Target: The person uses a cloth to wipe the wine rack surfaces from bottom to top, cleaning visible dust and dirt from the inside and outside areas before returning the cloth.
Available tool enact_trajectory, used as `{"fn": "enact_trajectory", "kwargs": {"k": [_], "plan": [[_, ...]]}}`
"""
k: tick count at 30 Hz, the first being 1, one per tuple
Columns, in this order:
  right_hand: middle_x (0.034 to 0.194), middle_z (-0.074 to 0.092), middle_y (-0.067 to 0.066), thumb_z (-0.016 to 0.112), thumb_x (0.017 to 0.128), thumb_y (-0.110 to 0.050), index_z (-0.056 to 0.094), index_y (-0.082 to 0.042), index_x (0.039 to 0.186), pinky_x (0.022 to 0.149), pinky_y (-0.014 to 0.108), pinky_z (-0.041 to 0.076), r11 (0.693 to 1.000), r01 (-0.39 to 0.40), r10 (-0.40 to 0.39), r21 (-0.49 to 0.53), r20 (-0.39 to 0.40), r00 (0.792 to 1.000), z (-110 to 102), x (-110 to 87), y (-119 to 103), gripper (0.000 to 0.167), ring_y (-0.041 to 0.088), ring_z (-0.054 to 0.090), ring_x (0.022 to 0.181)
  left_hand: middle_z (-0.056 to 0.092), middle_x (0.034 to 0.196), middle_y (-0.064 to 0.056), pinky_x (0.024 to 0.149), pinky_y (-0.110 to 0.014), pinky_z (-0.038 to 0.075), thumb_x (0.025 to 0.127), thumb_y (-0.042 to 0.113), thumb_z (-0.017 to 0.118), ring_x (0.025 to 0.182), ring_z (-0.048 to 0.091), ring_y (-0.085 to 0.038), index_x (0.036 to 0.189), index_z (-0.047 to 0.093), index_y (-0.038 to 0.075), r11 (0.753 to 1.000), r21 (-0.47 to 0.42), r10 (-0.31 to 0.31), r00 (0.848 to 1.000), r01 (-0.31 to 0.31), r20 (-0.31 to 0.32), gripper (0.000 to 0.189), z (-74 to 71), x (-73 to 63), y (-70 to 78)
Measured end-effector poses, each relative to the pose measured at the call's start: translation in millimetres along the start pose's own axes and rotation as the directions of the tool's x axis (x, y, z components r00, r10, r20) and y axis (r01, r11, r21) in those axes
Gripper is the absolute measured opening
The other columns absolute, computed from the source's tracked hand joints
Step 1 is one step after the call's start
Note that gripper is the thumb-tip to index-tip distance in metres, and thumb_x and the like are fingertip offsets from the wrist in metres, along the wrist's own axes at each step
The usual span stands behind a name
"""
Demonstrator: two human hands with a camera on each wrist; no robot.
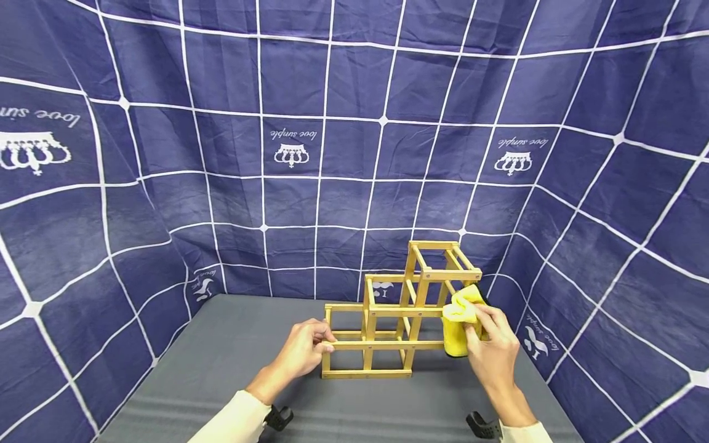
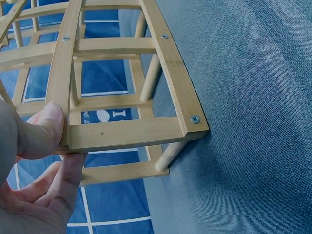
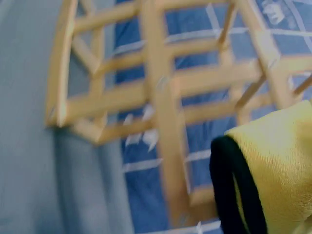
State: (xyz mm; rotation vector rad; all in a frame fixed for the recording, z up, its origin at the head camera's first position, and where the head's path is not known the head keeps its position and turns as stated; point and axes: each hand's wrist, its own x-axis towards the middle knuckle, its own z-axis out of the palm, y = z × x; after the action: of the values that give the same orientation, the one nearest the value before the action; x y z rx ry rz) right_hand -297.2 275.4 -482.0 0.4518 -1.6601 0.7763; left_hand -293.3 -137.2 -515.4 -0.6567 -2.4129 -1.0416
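Observation:
A stepped wooden rack [image 1: 396, 312] of slats and round dowels stands on the grey surface in the head view. My left hand [image 1: 303, 346] pinches the left end of its middle front slat. In the left wrist view the thumb [image 2: 51, 122] lies on the front of the slat joint, with fingers below it. At the rack's right side, my right hand [image 1: 495, 344] grips a folded yellow cloth [image 1: 454, 335] with thumb and fingers. The cloth overlaps the right ends of the slats. Its dark edging [image 3: 239, 180] shows in the right wrist view, where the hand is hidden.
Grey fabric [image 1: 221, 344] covers the work surface. Behind it and at both sides hangs a blue curtain [image 1: 354, 147] with white grid lines and printed crowns. Black straps [image 1: 279, 418] sit on both wrists, below pale sleeves [image 1: 235, 418].

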Motion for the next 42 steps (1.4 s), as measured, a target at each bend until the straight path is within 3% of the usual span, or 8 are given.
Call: {"fn": "enact_trajectory", "kwargs": {"k": [3, 5, 11, 16, 21, 29, 35, 42], "plan": [[0.109, 0.085, 0.02, 0.085, 0.083, 0.016, 0.089, 0.0, 0.117, 0.092, 0.001, 0.045, 0.985, -0.17, 0.17, -0.011, -0.007, 0.985, 1, 10.5, -18, 0.038, -0.009, 0.066, 0.099, 0.081, 0.101, -0.01, 0.082, -0.025, 0.073, 0.087, -0.001, 0.097, 0.099, 0.088, -0.037, 0.086, 0.079, 0.012, 1.0, 0.0, 0.007, 1.0, -0.007, -0.001, 0.023, 1.0, 0.6, 0.3], [0.107, 0.086, 0.016, 0.088, 0.087, 0.013, 0.09, -0.001, 0.116, 0.084, 0.002, 0.044, 0.963, -0.269, 0.269, -0.028, 0.006, 0.963, 3, 18.3, -27, 0.032, -0.018, 0.06, 0.094, 0.081, 0.102, -0.011, 0.082, -0.026, 0.073, 0.087, -0.003, 0.097, 0.098, 0.088, -0.036, 0.086, 0.079, 0.012, 1.0, -0.001, 0.007, 1.0, -0.007, 0.0, 0.023, 1.3, 1.3, 0.6], [0.105, 0.087, 0.014, 0.099, 0.093, -0.009, 0.092, -0.005, 0.116, 0.073, 0.001, 0.051, 0.875, -0.484, 0.482, 0.018, 0.082, 0.873, 15, 34.0, -46, 0.024, -0.019, 0.065, 0.079, 0.082, 0.104, -0.013, 0.082, -0.026, 0.073, 0.087, -0.004, 0.097, 0.097, 0.087, -0.036, 0.086, 0.079, 0.012, 1.0, 0.002, -0.002, 1.0, 0.002, 0.005, 0.023, 1.4, 1.2, -0.8], [0.103, 0.089, 0.018, 0.1, 0.095, -0.016, 0.092, -0.009, 0.118, 0.071, 0.002, 0.053, 0.825, -0.565, 0.559, 0.01, 0.137, 0.818, 23, 38.4, -55, 0.025, -0.018, 0.068, 0.078, 0.082, 0.103, -0.011, 0.082, -0.026, 0.073, 0.087, -0.003, 0.097, 0.098, 0.087, -0.036, 0.085, 0.079, 0.014, 1.0, 0.011, -0.007, 1.0, 0.007, 0.013, 0.025, 1.7, -0.4, -1.8], [0.101, 0.09, 0.018, 0.101, 0.095, -0.026, 0.092, -0.011, 0.121, 0.07, 0.004, 0.053, 0.793, -0.609, 0.598, -0.014, 0.204, 0.775, 32, 44.2, -59, 0.031, -0.016, 0.069, 0.078, 0.082, 0.105, -0.012, 0.083, -0.028, 0.073, 0.086, -0.003, 0.097, 0.101, 0.087, -0.037, 0.085, 0.078, 0.015, 1.0, 0.009, -0.027, 1.0, 0.027, 0.014, 0.026, 2.3, 0.6, -1.3], [0.104, 0.09, 0.02, 0.1, 0.096, -0.024, 0.091, -0.008, 0.122, 0.068, 0.006, 0.055, 0.775, -0.631, 0.613, -0.009, 0.252, 0.749, 41, 50.0, -59, 0.032, -0.01, 0.072, 0.078, 0.081, 0.103, -0.01, 0.083, -0.028, 0.073, 0.086, -0.004, 0.097, 0.095, 0.088, -0.034, 0.084, 0.078, 0.015, 0.999, 0.026, -0.033, 0.999, 0.032, 0.027, 0.027, 2.3, 2.9, -0.9], [0.102, 0.088, 0.018, 0.097, 0.099, -0.028, 0.089, -0.008, 0.12, 0.071, 0.008, 0.056, 0.811, -0.585, 0.557, -0.01, 0.323, 0.765, 43, 50.5, -54, 0.03, -0.001, 0.073, 0.081, 0.079, 0.1, -0.007, 0.083, -0.027, 0.073, 0.085, -0.006, 0.097, 0.092, 0.087, -0.03, 0.084, 0.077, 0.016, 0.998, 0.041, -0.046, 0.999, 0.045, 0.025, 0.029, 3.1, 3.2, -0.5], [0.085, 0.073, 0.012, 0.095, 0.1, -0.029, 0.083, -0.006, 0.099, 0.064, 0.019, 0.049, 0.841, -0.537, 0.519, -0.061, 0.367, 0.772, 50, 54.7, -56, 0.026, 0.008, 0.061, 0.072, 0.081, 0.103, -0.009, 0.084, -0.029, 0.073, 0.086, -0.004, 0.097, 0.093, 0.088, -0.031, 0.084, 0.077, 0.016, 0.998, 0.038, -0.053, 0.998, 0.052, 0.026, 0.029, 0.8, 2.7, 0.0]]}}
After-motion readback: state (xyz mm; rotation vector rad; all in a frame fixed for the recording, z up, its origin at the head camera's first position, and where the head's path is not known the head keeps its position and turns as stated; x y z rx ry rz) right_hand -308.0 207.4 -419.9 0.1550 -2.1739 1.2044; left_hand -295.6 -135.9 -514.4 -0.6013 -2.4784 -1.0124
